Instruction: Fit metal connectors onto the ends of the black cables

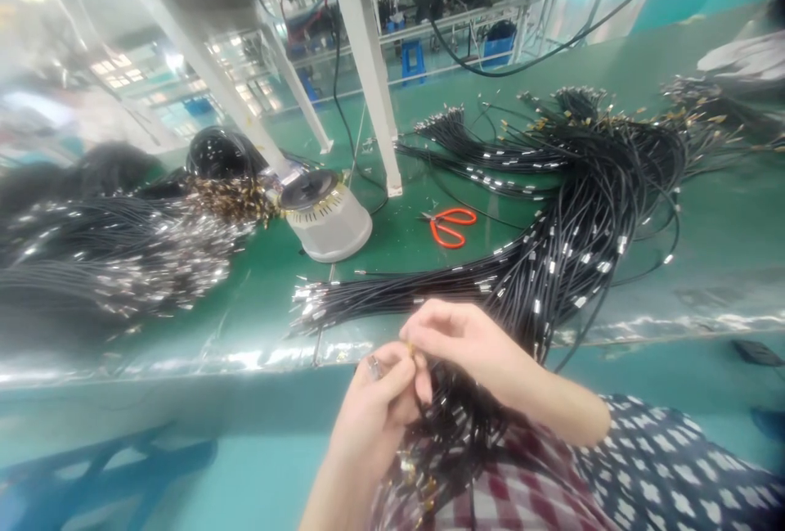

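My left hand (375, 408) is closed in a pinch on a small silver connector at the end of a thin black cable. My right hand (459, 343) is also pinched shut, its fingertips meeting the left hand's on a tiny gold-coloured piece at the same cable end. Both hands are just in front of the green table's near edge (184, 359). A thick bundle of black cables (570, 245) with metal sleeves runs from the table down into my lap, under my right wrist.
Orange-handled scissors (452, 226) lie mid-table. A white round container (328, 224) stands left of them. Another heap of black cables (123, 261) with gold and silver ends fills the left side. White frame legs (368, 65) rise from the table. More cables lie at the far right.
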A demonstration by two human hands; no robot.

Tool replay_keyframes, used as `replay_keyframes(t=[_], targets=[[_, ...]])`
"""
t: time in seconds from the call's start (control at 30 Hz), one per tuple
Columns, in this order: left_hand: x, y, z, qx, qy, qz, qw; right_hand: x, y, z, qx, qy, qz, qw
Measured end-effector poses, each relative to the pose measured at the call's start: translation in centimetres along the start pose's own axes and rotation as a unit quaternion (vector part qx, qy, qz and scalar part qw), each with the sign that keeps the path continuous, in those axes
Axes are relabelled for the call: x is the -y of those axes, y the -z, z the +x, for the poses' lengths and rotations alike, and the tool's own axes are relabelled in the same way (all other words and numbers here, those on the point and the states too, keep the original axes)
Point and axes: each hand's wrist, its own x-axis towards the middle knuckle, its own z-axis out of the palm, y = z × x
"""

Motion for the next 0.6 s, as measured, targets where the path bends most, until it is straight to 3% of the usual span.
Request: replay_keyframes(t=[0.13,0.23,0.33,0.4,0.47,0.53,0.6], targets=[[-0.1,0.0,0.2,-0.048,-0.025,-0.007,0.999,0.5,1.3,-0.4,0.006,0.040,0.013,0.999],[-0.3,0.5,0.5,-0.064,-0.027,-0.023,0.997,0.8,3.2,-1.5,0.031,0.019,0.082,0.996],[-0.4,0.8,0.8,-0.057,-0.024,-0.036,0.997,1.3,4.0,-3.3,0.165,-0.052,0.062,0.983],[-0.5,0.7,0.9,-0.050,-0.022,-0.041,0.998,1.4,3.3,-4.5,0.298,-0.109,-0.055,0.947],[-0.7,0.5,0.9,-0.041,-0.022,-0.043,0.998,1.3,2.1,-5.3,0.356,-0.087,-0.203,0.908],[-0.9,0.2,0.9,-0.031,-0.024,-0.042,0.998,1.1,1.0,-5.4,0.323,-0.029,-0.306,0.895],[-1.0,-0.1,0.7,-0.021,-0.025,-0.041,0.999,0.6,0.5,-4.9,0.228,0.017,-0.382,0.896]])
